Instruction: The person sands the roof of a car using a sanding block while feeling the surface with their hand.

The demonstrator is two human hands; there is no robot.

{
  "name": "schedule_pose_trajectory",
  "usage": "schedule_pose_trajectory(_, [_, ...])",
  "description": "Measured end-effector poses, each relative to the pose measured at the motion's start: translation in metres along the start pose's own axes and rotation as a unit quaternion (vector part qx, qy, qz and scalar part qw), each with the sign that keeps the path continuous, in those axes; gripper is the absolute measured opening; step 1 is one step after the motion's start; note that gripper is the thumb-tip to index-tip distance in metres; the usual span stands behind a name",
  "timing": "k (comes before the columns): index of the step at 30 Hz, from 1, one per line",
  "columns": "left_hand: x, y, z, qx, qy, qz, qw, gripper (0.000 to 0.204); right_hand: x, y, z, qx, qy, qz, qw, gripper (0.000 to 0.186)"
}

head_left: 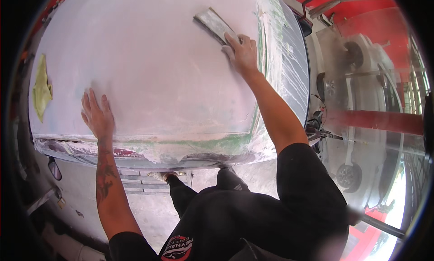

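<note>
Your right hand (242, 56) grips the block (211, 23), covering one end, near the panel (162, 71)'s right edge; left hand (99, 120): fingers (93, 99) spread, palm hidden.

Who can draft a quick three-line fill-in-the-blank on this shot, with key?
1. The right hand holds the long block; the left hand holds ____.
2. The yellowish cloth lies on the pale panel, to the ____ of the left hand.
3. The sleeves are ____ in colour.

Missing words: nothing; left; black.
</note>
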State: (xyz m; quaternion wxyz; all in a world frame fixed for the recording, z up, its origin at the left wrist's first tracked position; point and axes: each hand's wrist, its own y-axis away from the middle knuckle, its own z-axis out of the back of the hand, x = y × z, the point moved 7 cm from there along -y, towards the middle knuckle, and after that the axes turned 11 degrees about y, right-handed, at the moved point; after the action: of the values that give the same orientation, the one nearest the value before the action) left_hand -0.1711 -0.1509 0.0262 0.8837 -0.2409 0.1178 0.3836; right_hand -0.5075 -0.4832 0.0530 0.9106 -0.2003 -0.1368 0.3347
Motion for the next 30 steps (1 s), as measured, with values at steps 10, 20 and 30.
schedule_pose_trajectory(10, [-0.001,0.003,0.015,0.004,-0.002,0.009,1.0,0.053,0.024,0.09,0.031,0.033,-0.058,0.109,0.992,0.046])
schedule_pose_trajectory(20, [0.005,0.002,0.01,0.011,-0.004,0.025,1.0,0.055,-0.008,0.021,-0.005,0.012,0.007,-0.033,0.999,0.051])
schedule_pose_trajectory(30, [-0.003,0.002,0.007,0.005,0.006,0.004,1.0,0.054,-0.052,-0.028,-0.01,-0.009,0.041,-0.021,0.999,0.045])
